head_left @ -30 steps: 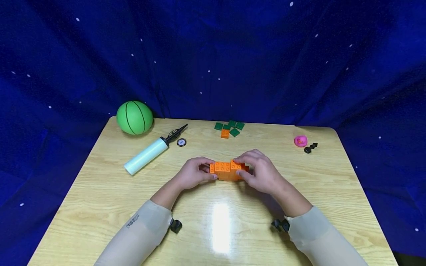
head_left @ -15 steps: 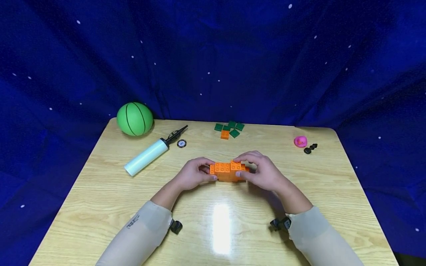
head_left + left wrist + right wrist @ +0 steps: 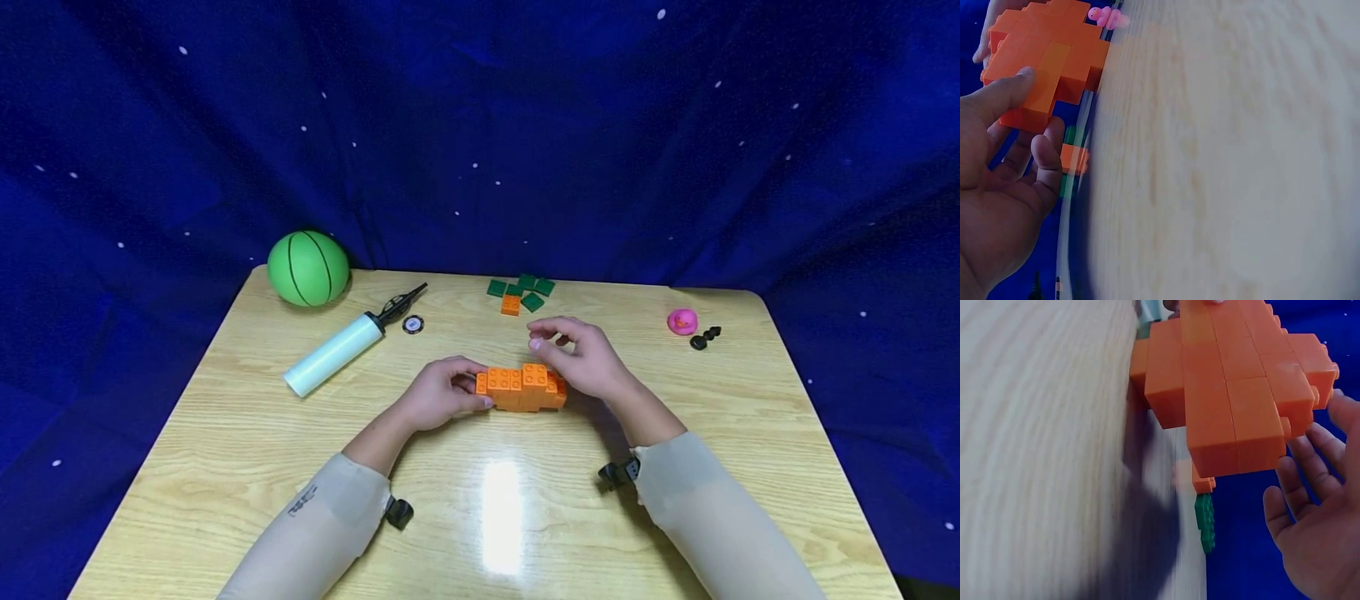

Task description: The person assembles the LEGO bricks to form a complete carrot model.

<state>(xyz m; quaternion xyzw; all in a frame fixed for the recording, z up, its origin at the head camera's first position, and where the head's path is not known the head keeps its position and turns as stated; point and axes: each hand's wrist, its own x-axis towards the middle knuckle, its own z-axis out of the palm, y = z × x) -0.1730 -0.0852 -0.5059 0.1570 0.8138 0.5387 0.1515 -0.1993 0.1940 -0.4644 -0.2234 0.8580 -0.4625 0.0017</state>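
A stepped block of joined orange toy bricks [image 3: 522,392] is at the middle of the table in the head view. My left hand [image 3: 442,393] grips its left end, thumb on the near face and fingers behind, as the left wrist view also shows. My right hand [image 3: 581,354] is just above and behind the block's right end, holding nothing, its fingers loosely bent. In the right wrist view that hand [image 3: 1329,500] is beside the built bricks [image 3: 1235,394], palm showing. A single orange brick [image 3: 511,305] lies farther back with several flat green bricks [image 3: 532,302].
At the back left are a green ball [image 3: 308,268], a pale blue hand pump [image 3: 335,354] with a black nozzle, and a round chip [image 3: 413,324]. A pink duck [image 3: 682,322] and a small black piece [image 3: 699,342] lie at right. A blue curtain [image 3: 480,125] hangs behind the table.
My right hand has let go of the orange brick block and moved up and away from it toward the back. The left hand keeps its grip in nearly the same place.
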